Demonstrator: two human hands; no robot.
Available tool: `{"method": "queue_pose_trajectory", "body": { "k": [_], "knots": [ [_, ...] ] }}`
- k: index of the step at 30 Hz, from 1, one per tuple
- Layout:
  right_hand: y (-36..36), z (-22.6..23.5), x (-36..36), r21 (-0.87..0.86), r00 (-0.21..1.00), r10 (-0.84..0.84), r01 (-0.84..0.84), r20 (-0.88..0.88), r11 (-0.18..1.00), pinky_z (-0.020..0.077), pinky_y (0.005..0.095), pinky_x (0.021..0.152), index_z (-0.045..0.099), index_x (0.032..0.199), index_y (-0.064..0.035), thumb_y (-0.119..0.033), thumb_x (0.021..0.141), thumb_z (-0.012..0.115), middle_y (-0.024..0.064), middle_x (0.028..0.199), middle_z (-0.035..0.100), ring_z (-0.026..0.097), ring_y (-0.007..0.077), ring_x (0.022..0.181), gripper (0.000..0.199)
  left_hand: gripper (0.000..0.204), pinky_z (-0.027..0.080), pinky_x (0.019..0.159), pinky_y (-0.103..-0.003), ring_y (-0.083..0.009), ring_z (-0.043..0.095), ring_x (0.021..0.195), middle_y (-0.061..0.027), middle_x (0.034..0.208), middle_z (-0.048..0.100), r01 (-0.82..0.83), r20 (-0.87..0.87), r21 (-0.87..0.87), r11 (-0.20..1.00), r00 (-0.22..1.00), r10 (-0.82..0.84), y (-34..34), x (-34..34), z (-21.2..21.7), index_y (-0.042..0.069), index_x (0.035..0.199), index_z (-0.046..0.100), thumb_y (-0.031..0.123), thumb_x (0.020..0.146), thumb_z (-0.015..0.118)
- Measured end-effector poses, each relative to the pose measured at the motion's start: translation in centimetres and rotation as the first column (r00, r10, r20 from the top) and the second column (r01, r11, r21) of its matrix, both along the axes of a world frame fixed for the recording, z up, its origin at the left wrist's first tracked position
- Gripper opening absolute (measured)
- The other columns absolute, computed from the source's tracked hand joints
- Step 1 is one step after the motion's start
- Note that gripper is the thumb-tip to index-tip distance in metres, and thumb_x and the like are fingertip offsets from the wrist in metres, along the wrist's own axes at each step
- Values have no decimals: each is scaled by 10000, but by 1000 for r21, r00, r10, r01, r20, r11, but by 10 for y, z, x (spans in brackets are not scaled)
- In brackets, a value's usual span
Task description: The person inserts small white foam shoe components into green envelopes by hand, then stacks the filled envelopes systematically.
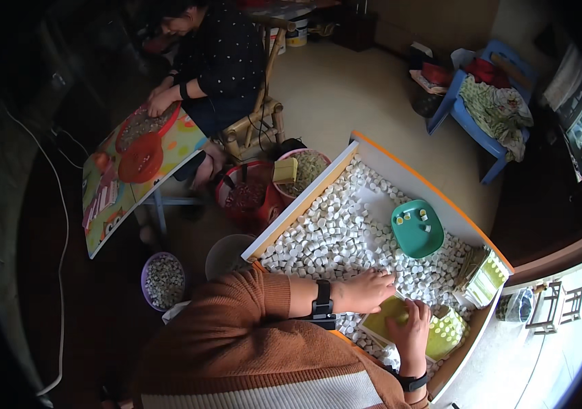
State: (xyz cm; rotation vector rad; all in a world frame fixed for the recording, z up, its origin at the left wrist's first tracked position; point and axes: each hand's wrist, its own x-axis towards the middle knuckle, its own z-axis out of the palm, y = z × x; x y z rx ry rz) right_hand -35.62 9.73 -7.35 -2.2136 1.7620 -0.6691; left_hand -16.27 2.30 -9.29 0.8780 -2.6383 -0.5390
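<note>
A wide white-walled bin with an orange rim holds a thick layer of small white caps. My left hand reaches in from the left, low over the caps, its fingers curled; whatever sits between the fingertips is hidden. Close beside it, my right hand is bent over a flat yellow-green carton, thumb and fingers against it. A dotted green-and-white carton lies at the right of that hand. Beyond both hands, a teal tray rests on the caps with a few white-and-yellow pieces in it.
More dotted cartons stand in the bin's right corner. At the left are a purple basin, a red bucket and a patterned table, where another person works. A blue chair stands at the back right.
</note>
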Motion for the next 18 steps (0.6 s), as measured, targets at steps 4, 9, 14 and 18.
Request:
{"method": "queue_pose_trajectory", "body": {
  "k": [4,9,14,18],
  "knots": [
    [2,1,-1,20,999,-36,36,-23,999,415,444,906,560,1092,-34,-151,617,782,154,1078,540,490,345,1033,537,431,469,820,-387,-285,517,980,-108,1007,504,-7,70,167,986,998,-4,-5,-3,0,36,1009,570,226,672,761],
    [-9,3,-5,13,996,-71,71,-46,997,416,438,915,565,1083,-27,-200,613,790,151,1085,541,500,345,1037,550,343,468,832,-397,-304,536,954,-104,978,545,-46,-42,102,994,998,51,-8,1,19,39,971,589,179,696,739],
    [-3,-1,-16,58,988,-152,151,6,987,416,428,945,572,1135,-12,-205,623,791,157,1135,546,496,352,1083,589,365,456,849,-391,-291,536,979,-93,1003,542,-23,5,137,990,1000,22,-11,-4,15,45,968,585,167,676,766],
    [2,-2,-25,95,985,-172,169,28,981,415,424,954,571,1143,-13,-196,622,791,157,1147,543,494,354,1098,594,390,450,859,-389,-286,536,991,-89,1010,537,-54,-52,128,990,997,62,-9,-11,8,47,973,580,160,661,784]
  ]
}}
